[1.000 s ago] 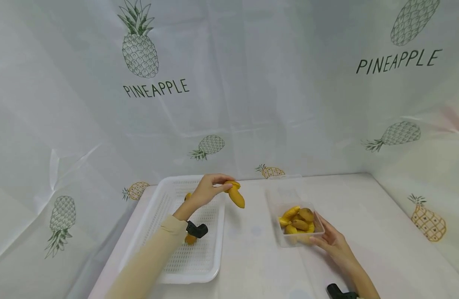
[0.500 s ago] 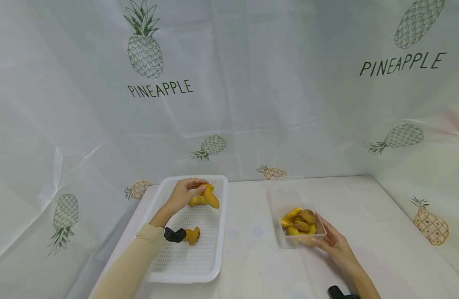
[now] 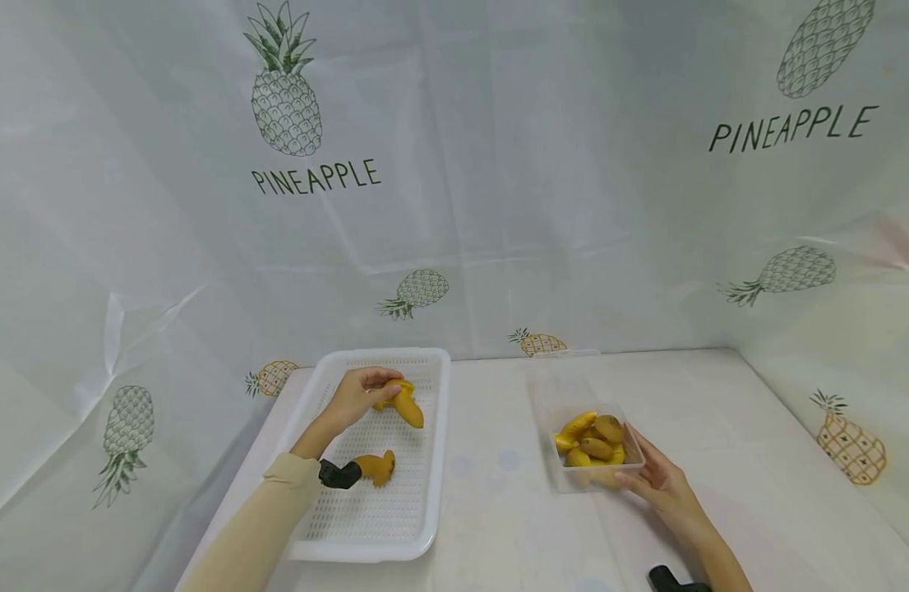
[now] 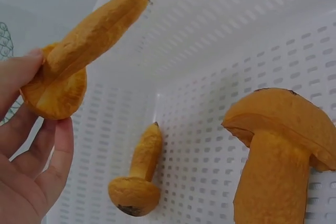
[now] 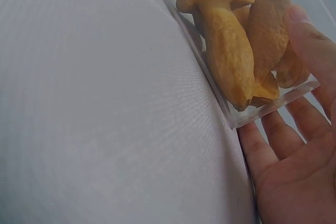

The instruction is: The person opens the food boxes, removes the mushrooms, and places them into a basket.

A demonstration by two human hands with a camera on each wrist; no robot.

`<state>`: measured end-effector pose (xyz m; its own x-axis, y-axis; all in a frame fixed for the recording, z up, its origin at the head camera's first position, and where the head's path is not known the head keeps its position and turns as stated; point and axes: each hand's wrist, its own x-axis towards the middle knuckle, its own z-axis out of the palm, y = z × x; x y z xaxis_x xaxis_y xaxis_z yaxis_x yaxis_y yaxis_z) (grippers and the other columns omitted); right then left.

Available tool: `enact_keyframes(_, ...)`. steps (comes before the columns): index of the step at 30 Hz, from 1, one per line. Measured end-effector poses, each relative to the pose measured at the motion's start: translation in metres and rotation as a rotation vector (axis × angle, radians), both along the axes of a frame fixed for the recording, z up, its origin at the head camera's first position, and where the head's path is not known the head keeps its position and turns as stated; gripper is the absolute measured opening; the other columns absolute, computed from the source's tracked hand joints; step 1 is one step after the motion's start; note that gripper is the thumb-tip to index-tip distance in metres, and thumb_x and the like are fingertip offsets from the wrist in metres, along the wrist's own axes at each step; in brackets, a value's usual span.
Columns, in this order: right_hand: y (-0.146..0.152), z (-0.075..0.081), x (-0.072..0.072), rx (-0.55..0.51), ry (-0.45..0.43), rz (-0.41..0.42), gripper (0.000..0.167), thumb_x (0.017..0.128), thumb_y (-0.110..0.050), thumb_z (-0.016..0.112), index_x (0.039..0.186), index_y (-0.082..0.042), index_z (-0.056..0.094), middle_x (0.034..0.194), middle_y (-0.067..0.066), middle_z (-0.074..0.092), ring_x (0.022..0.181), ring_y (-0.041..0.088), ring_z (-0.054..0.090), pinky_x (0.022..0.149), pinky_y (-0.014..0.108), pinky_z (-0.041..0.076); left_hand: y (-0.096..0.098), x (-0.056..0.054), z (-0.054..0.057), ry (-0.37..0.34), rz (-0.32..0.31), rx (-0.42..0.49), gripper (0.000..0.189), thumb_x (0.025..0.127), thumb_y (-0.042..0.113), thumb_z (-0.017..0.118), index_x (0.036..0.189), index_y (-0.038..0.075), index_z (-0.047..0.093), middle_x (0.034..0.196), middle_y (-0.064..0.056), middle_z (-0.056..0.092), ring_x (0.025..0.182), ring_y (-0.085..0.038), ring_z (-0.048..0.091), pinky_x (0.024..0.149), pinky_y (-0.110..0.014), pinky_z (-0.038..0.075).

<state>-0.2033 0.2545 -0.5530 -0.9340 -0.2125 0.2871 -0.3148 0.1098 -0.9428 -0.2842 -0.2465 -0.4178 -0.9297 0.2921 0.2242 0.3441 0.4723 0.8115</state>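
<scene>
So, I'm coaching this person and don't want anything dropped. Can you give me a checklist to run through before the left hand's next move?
1. Left hand has a firm hold: looks ok; it pinches the held mushroom at the cap end.
2. Held mushroom is over the white basket: ok; it shows within the rim in the head view.
3. Room in the basket: ok; two other mushrooms lie there, with bare floor between them.
4. Clear box steadied: ok; the right hand holds its near right corner.
5. Lid out of the way: ok; open, behind the box.
6. Boxed mushrooms counted: cannot tell; they overlap.
</scene>
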Motion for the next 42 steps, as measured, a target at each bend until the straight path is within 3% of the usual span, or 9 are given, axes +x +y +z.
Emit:
enact_keyframes(4,0.000,0.001,0.000,-0.017,-0.004,0.004,0.076,0.095,0.004,0.064,0.158,-0.004,0.023,0.158,-0.014,0.029,0.131,-0.008,0.041,0.094,0.017,0.048,-0.007,-0.011,-0.016,-0.014,-0.001,0.008,0.028,0.095,0.005,0.068,0.120,-0.009,0.066,0.117,-0.024,0.067,0.109,-0.039,0.063,0.094,-0.052,0.050)
enact_keyframes(7,-0.001,0.002,0.001,-0.019,-0.008,0.008,0.076,0.095,0.004,0.064,0.158,-0.003,0.022,0.160,-0.009,0.027,0.132,-0.011,0.037,0.096,0.015,0.045,-0.010,-0.015,-0.021,-0.029,0.004,0.006,0.030,0.094,0.009,0.070,0.120,-0.006,0.067,0.119,-0.022,0.067,0.111,-0.036,0.063,0.094,-0.050,0.051)
enact_keyframes(16,-0.001,0.001,0.001,-0.002,-0.013,0.004,0.076,0.095,0.002,0.064,0.159,-0.005,0.022,0.161,-0.006,0.024,0.131,-0.009,0.040,0.092,0.017,0.050,0.007,-0.018,-0.016,-0.017,-0.030,0.004,0.030,0.093,0.014,0.073,0.118,-0.001,0.070,0.120,-0.018,0.068,0.112,-0.035,0.062,0.095,-0.047,0.052)
enact_keyframes(24,-0.001,0.001,0.000,-0.009,-0.004,-0.002,0.075,0.095,0.003,0.064,0.158,-0.004,0.023,0.161,-0.006,0.025,0.128,-0.008,0.044,0.090,0.017,0.051,0.048,-0.030,-0.003,-0.019,-0.107,0.031,0.031,0.094,0.014,0.072,0.121,0.000,0.068,0.124,-0.018,0.066,0.111,-0.030,0.063,0.096,-0.043,0.052)
enact_keyframes(31,0.000,0.000,0.000,-0.051,0.016,0.028,0.075,0.094,0.008,0.062,0.157,-0.001,0.022,0.162,0.001,0.024,0.133,-0.010,0.036,0.094,0.016,0.047,0.091,-0.029,0.013,-0.056,-0.178,0.069,0.031,0.094,0.010,0.070,0.123,-0.001,0.066,0.124,-0.017,0.065,0.111,-0.029,0.063,0.096,-0.040,0.052)
enact_keyframes(35,-0.001,0.000,0.000,-0.075,0.013,0.037,0.075,0.094,0.009,0.062,0.157,0.001,0.023,0.162,0.005,0.023,0.133,-0.007,0.038,0.096,0.016,0.046,0.112,-0.030,0.013,-0.054,-0.218,0.087,0.032,0.093,0.010,0.072,0.123,-0.001,0.066,0.122,-0.016,0.067,0.111,-0.030,0.064,0.096,-0.040,0.053)
enact_keyframes(42,0.000,0.001,0.000,-0.062,0.014,0.035,0.075,0.094,0.008,0.062,0.157,0.000,0.022,0.161,0.019,0.018,0.133,-0.009,0.036,0.096,0.015,0.044,0.152,-0.032,0.003,-0.083,-0.316,0.059,0.036,0.091,0.010,0.075,0.124,0.001,0.066,0.122,-0.012,0.068,0.105,-0.018,0.066,0.095,-0.040,0.053)
